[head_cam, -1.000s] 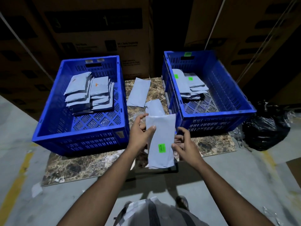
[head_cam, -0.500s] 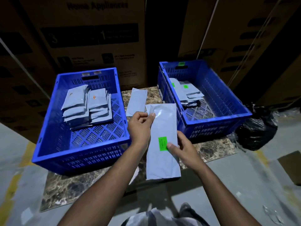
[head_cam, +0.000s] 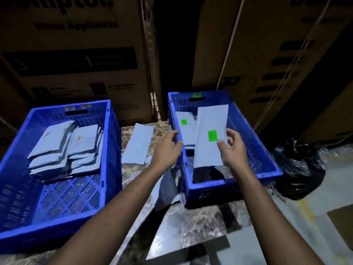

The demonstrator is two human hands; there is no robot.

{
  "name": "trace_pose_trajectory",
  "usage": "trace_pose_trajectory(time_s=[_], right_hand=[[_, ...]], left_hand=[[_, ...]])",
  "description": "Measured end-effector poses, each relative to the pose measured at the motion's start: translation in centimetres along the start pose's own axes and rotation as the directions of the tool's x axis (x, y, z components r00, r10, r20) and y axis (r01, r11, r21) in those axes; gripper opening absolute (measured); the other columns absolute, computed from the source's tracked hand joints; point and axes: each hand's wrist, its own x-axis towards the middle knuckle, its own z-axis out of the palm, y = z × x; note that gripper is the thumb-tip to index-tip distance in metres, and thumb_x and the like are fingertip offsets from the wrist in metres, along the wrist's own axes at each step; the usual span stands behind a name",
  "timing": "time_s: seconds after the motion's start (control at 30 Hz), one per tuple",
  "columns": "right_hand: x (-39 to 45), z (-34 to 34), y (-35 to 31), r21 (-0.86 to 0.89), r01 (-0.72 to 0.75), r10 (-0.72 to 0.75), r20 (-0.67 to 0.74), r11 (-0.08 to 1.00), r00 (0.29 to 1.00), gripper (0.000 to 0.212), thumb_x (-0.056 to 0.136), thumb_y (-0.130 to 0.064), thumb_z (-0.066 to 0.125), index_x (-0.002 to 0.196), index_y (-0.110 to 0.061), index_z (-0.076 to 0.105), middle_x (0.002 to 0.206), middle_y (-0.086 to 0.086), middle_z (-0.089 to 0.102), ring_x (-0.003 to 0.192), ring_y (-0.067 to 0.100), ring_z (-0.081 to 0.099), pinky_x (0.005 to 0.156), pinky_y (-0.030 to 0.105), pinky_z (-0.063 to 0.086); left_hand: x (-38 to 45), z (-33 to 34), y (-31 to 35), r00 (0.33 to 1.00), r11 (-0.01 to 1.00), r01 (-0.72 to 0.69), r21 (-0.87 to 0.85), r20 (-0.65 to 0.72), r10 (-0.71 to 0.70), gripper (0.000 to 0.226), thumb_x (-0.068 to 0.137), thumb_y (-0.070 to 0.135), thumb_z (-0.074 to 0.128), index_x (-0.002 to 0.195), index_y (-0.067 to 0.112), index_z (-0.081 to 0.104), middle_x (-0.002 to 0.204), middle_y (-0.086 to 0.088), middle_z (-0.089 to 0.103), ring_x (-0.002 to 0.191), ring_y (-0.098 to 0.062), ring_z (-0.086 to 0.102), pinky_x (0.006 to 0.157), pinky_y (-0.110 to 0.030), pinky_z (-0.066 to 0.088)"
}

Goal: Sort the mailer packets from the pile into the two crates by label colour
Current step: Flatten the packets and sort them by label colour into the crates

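Observation:
My right hand [head_cam: 232, 148] pinches a grey mailer packet [head_cam: 210, 138] with a green label, thumb on its face, and holds it over the right blue crate [head_cam: 267, 161]. That crate has a green tag on its far wall and holds packets with green labels [head_cam: 184, 127]. My left hand [head_cam: 166, 150] hovers at the crate's left rim with relaxed fingers, holding nothing. The left blue crate [head_cam: 112, 142] holds two stacks of grey packets with orange labels [head_cam: 84, 146]. One grey packet [head_cam: 137, 143] lies face down between the crates.
Both crates stand on a marbled slab [head_cam: 191, 222] on a concrete floor. Tall cardboard cartons [head_cam: 76, 54] rise right behind them. A black plastic bag [head_cam: 299, 169] sits to the right of the right crate.
My left hand let go of the green-label packet. My right hand carried it up and to the right, from in front of the crates to over the right crate. The camera moved closer.

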Motion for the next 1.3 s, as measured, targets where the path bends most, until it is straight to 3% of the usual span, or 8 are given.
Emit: trace_pose_trajectory(time_s=[0.07, 0.23, 0.33, 0.57, 0.73, 1.0, 1.17, 1.3], right_hand=[[5.4, -0.4, 1.5, -0.134, -0.049, 0.053, 0.020, 0.990, 0.998, 0.041, 0.094, -0.020, 0.062, 0.133, -0.021, 0.052, 0.123, 0.000, 0.066, 0.108, 0.016, 0.066, 0.084, 0.035, 0.054], [15.3, 0.0, 3.6, -0.401, -0.048, 0.101, 0.112, 0.915, 0.989, 0.044, 0.096, -0.018, 0.059, 0.140, -0.016, 0.054, 0.136, 0.006, 0.062, 0.122, 0.027, 0.058, 0.089, 0.030, 0.043], [19.5, 1.3, 4.8, -0.461, -0.044, 0.131, 0.157, 0.886, 0.979, 0.046, 0.098, -0.017, 0.058, 0.143, -0.015, 0.052, 0.140, 0.007, 0.059, 0.127, 0.030, 0.054, 0.102, 0.036, 0.043], [23.7, 4.4, 8.4, -0.582, -0.042, 0.237, 0.264, 0.812, 0.935, 0.048, 0.096, -0.022, 0.063, 0.142, -0.019, 0.054, 0.140, 0.013, 0.057, 0.129, 0.035, 0.052, 0.108, 0.038, 0.043], [22.8, 4.9, 8.6, -0.814, 0.145, 0.115, 0.250, 0.562, 0.961, 0.043, 0.099, -0.039, 0.050, 0.137, -0.018, 0.054, 0.139, 0.014, 0.050, 0.128, 0.034, 0.039, 0.103, 0.045, 0.038], [19.3, 4.3, 6.1, -0.735, 0.169, 0.009, 0.232, 0.656, 0.973, 0.047, 0.101, -0.025, 0.050, 0.147, -0.020, 0.044, 0.148, 0.010, 0.044, 0.133, 0.031, 0.032, 0.106, 0.047, 0.032], [12.5, 4.4, 2.4, -0.558, 0.266, -0.198, 0.180, 0.786, 0.963, 0.041, 0.096, -0.018, 0.055, 0.138, -0.015, 0.054, 0.136, 0.012, 0.056, 0.127, 0.031, 0.038, 0.104, 0.043, 0.039], [4.2, 5.5, -0.7, -0.462, 0.389, -0.353, 0.166, 0.797, 0.921, 0.036, 0.095, -0.017, 0.057, 0.131, -0.012, 0.060, 0.126, 0.009, 0.062, 0.123, 0.028, 0.042, 0.099, 0.036, 0.039]], left_hand=[[2.7, 2.0, 0.1, 0.999, 0.976, -0.019, 0.216, 0.044, 0.009, 0.051, 0.098, 0.028, 0.053, 0.146, 0.014, 0.043, 0.148, -0.008, 0.049, 0.137, -0.027, 0.041, 0.109, -0.039, 0.037], [5.9, 6.2, -0.1, 0.999, 0.913, 0.002, 0.407, 0.049, -0.024, 0.062, 0.099, 0.016, 0.046, 0.155, 0.005, 0.022, 0.164, -0.012, 0.017, 0.150, -0.028, 0.011, 0.121, -0.037, 0.015], [6.4, 7.0, -0.6, 1.000, 0.908, 0.024, 0.419, -0.023, -0.016, 0.062, 0.099, 0.010, 0.043, 0.156, 0.006, 0.019, 0.166, -0.010, 0.014, 0.152, -0.024, 0.010, 0.122, -0.034, 0.012], [6.1, 7.3, -0.3, 0.995, 0.894, 0.010, 0.448, -0.093, 0.035, 0.063, 0.095, 0.006, 0.041, 0.155, 0.006, 0.023, 0.166, -0.009, 0.015, 0.153, -0.024, 0.011, 0.122, -0.027, 0.004], [6.0, 7.4, -0.4, 0.990, 0.898, 0.024, 0.440, -0.135, 0.040, 0.064, 0.093, 0.006, 0.043, 0.155, 0.007, 0.027, 0.165, -0.008, 0.018, 0.153, -0.023, 0.013, 0.121, -0.026, 0.003], [5.4, 6.9, -0.2, 0.988, 0.933, 0.048, 0.358, -0.155, 0.009, 0.053, 0.096, 0.008, 0.045, 0.149, 0.010, 0.041, 0.160, -0.007, 0.034, 0.148, -0.023, 0.026, 0.122, -0.033, 0.017], [3.2, 5.1, -1.0, 0.995, 0.959, -0.011, 0.284, -0.093, 0.039, 0.047, 0.100, 0.013, 0.044, 0.147, 0.010, 0.044, 0.154, -0.009, 0.042, 0.144, -0.026, 0.032, 0.120, -0.036, 0.023], [-1.2, 2.4, -2.6, 0.998, 0.961, -0.042, 0.273, -0.035, 0.053, 0.050, 0.101, 0.015, 0.045, 0.150, 0.013, 0.039, 0.156, -0.007, 0.039, 0.145, -0.025, 0.028, 0.119, -0.038, 0.026]])
